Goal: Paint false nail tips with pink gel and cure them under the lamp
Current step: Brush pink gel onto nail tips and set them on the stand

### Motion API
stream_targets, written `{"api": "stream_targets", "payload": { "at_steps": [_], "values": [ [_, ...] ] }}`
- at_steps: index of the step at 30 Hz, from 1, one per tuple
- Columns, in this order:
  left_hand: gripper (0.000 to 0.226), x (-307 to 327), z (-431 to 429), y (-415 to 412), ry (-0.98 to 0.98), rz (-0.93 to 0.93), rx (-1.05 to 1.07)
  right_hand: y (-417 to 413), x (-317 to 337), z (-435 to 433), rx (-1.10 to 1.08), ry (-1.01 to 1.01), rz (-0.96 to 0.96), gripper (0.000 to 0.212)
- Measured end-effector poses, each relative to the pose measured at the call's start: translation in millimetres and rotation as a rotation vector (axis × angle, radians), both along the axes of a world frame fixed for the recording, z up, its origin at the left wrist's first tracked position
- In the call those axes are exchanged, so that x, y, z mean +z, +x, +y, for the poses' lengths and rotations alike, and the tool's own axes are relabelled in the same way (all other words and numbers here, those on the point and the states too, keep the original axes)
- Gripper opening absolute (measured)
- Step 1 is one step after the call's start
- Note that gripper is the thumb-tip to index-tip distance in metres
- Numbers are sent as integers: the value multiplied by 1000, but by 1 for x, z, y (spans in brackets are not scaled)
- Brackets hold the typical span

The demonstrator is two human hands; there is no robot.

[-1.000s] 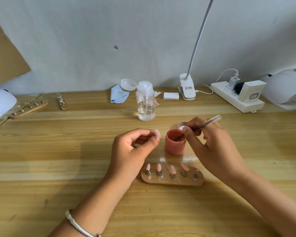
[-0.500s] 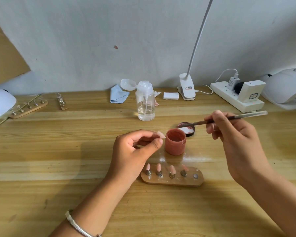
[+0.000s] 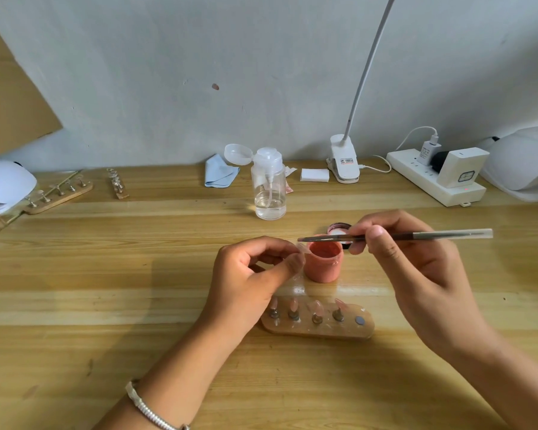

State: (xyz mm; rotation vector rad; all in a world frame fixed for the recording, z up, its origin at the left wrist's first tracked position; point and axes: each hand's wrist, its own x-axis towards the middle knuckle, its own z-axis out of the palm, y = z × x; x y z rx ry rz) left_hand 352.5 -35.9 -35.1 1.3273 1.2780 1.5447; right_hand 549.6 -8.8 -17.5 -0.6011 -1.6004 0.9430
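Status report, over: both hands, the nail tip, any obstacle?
Left hand pinches nail tip. Right hand holds brush, bristles at the tip. Gel jar open beside; nothing blocks.

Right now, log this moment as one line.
step: painting tip | left hand: pinches nail tip | right hand: holds brush, bristles at tip | pink gel jar: open

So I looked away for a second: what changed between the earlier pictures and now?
The right hand lifted the brush out of the pink jar, swung right, then brought its bristles left to the nail tip pinched in the left hand. Left hand, jar and wooden holder stayed put.
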Motion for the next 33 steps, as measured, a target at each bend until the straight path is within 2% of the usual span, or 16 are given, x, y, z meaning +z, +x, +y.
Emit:
{"api": "stream_targets", "payload": {
  "at_steps": [33],
  "values": [
    [11, 3, 0, 2, 28, -11, -18, 0, -3, -2, -50, 41, -11, 21]
  ]
}}
